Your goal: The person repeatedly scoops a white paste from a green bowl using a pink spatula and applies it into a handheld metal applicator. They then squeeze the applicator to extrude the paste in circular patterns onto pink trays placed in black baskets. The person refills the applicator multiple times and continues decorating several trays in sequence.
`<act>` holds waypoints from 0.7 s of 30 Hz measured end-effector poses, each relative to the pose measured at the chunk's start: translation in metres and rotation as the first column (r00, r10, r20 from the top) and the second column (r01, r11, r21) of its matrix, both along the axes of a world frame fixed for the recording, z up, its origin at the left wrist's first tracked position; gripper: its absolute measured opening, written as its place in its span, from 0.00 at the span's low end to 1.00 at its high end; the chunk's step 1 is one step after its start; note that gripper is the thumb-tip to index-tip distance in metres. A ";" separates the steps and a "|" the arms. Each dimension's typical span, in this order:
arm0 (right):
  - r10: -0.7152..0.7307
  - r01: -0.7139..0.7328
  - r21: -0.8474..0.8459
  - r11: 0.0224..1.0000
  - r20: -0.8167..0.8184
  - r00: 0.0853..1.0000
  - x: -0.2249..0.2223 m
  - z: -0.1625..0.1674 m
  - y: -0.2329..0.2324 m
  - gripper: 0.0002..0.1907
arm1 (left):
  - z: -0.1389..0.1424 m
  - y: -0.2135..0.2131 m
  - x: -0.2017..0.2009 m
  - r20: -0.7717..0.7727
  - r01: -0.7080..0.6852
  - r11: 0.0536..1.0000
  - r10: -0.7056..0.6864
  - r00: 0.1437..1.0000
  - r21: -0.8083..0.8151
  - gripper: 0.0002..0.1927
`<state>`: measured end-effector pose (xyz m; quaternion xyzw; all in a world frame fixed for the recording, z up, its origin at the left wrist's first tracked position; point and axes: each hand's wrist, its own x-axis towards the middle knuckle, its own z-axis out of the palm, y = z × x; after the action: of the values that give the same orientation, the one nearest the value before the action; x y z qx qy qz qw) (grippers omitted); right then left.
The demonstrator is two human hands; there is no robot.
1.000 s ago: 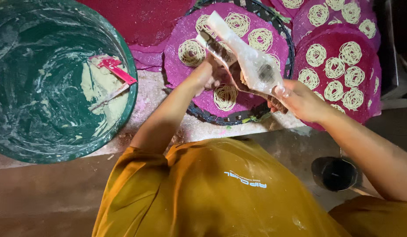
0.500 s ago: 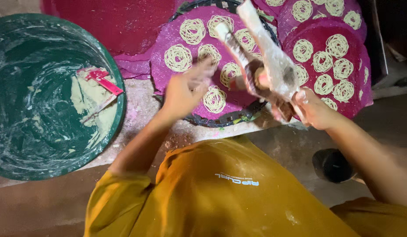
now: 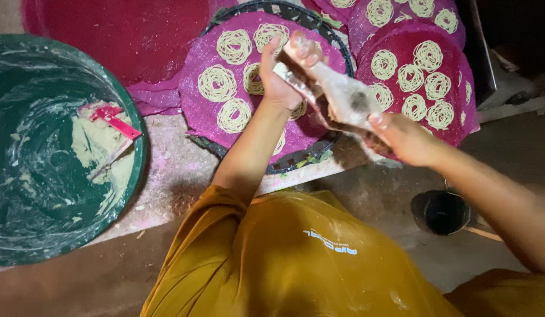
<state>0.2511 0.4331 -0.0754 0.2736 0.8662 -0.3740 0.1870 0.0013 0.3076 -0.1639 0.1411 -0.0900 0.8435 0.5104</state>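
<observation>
A soft, dough-filled piping bag (image 3: 343,97) is held over the round purple mat (image 3: 249,126): the left hand (image 3: 281,82) is closed in a narrow grip round its nozzle end, the right hand (image 3: 401,138) clenched on the twisted tail behind. Pale noodle coils (image 3: 217,83) lie on the mat just left of the left grip; a green tub (image 3: 134,176) of dough sits well beyond. The bag is judged limp, slippery and light, best taken near the nozzle and the tail

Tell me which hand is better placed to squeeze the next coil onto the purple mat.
Probably the left hand: it grips the piping bag's tip right over the purple mat by the coils. The right hand holds the bag's rear end, off the mat.
</observation>
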 end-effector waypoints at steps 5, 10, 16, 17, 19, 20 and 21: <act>-0.098 0.119 -0.291 0.949 0.085 0.992 0.006 0.003 0.001 0.38 | -0.007 -0.001 0.009 0.054 -0.019 0.996 0.024 0.998 -0.084 0.19; -0.045 0.044 -0.012 0.999 -0.077 0.996 -0.004 0.013 0.004 0.35 | 0.001 0.015 0.004 0.048 -0.065 0.996 0.069 0.996 -0.066 0.19; -0.074 0.071 -0.135 0.988 -0.021 0.997 -0.005 0.008 -0.009 0.38 | -0.002 0.006 -0.004 0.018 -0.023 0.993 0.025 1.000 -0.115 0.21; -0.075 0.078 -0.173 0.982 0.025 0.997 -0.002 0.010 -0.008 0.39 | -0.003 0.005 0.000 0.030 -0.035 0.989 0.040 0.999 -0.144 0.20; -0.154 0.163 -0.148 0.976 0.070 0.986 0.000 0.016 -0.001 0.34 | -0.003 0.011 0.011 0.054 -0.060 0.978 0.072 0.996 -0.198 0.18; -0.195 0.207 -0.131 0.970 0.093 0.976 0.001 0.019 0.002 0.31 | -0.001 0.015 0.013 0.035 -0.093 0.982 0.100 0.994 -0.162 0.18; -0.160 0.162 -0.081 0.983 0.032 0.987 0.000 0.019 0.005 0.31 | 0.002 0.022 0.013 0.018 -0.126 0.984 0.129 0.992 -0.124 0.19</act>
<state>0.2513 0.4383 -0.0560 0.3393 0.8225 -0.4203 0.1782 0.0140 0.3294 -0.1622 0.1041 -0.0355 0.8801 0.4620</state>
